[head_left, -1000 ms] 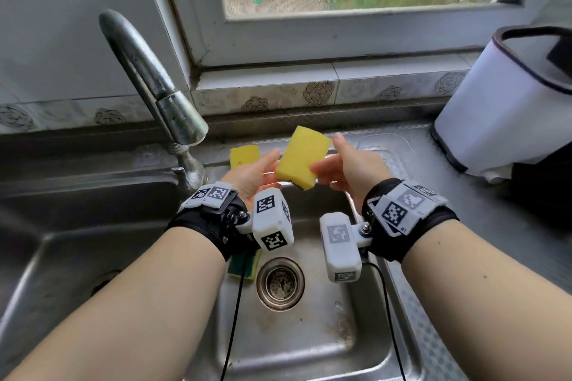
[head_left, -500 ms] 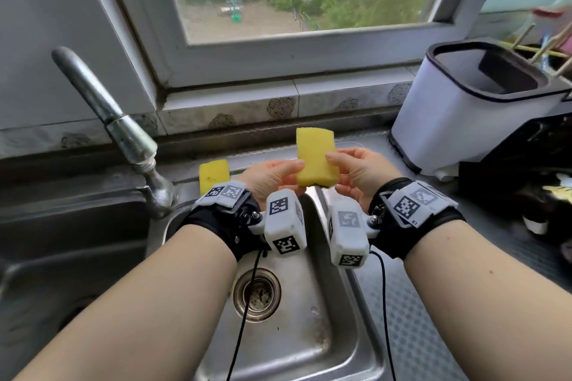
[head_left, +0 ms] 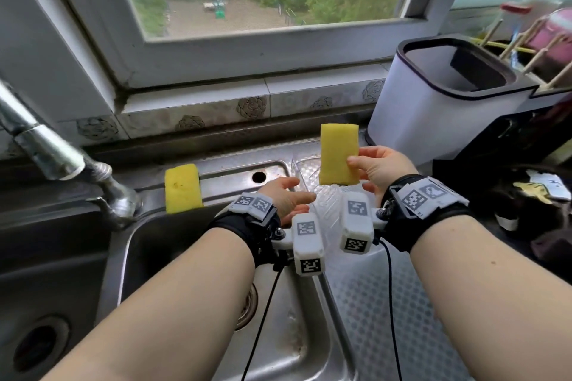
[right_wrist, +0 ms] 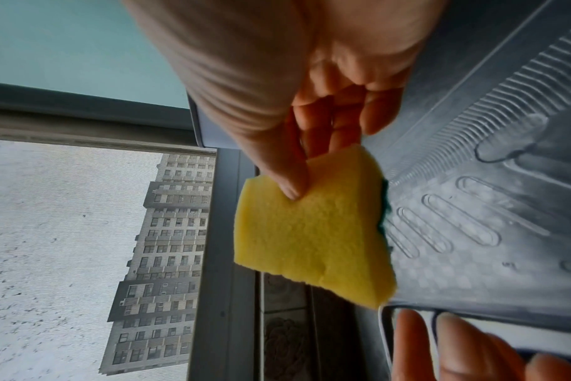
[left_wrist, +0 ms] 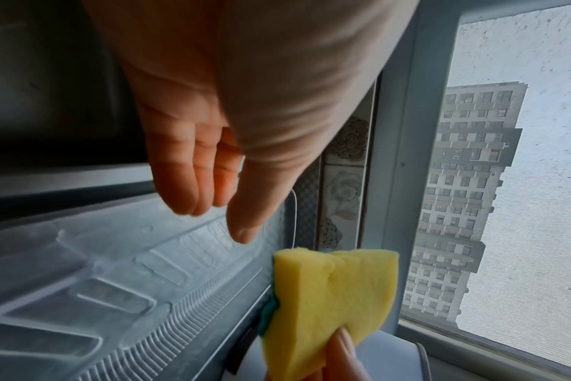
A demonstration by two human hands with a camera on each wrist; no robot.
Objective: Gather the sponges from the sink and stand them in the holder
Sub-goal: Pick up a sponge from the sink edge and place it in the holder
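My right hand (head_left: 366, 168) pinches a yellow sponge (head_left: 339, 153) with a green backing by its lower right side and holds it upright above the drainboard; the right wrist view shows the thumb on the sponge (right_wrist: 313, 232). My left hand (head_left: 289, 195) hovers just left of it, fingers straight and relaxed, holding nothing; the same sponge (left_wrist: 329, 301) shows below the left hand (left_wrist: 219, 214). A second yellow sponge (head_left: 182, 189) stands against the sink's back rim. The white holder (head_left: 433, 108) with a black rim stands at the right, back of the counter.
The steel sink (head_left: 278, 334) with its drain lies below my forearms. A curved tap (head_left: 52, 151) rises at the left. The ribbed drainboard (head_left: 365, 294) runs to the right of the sink. A dish rack (head_left: 526, 40) with pink items stands behind the holder.
The left hand has let go of the sponge and drawn back a little. The right hand now holds it alone and has carried it right, toward the holder. The view shifted right.
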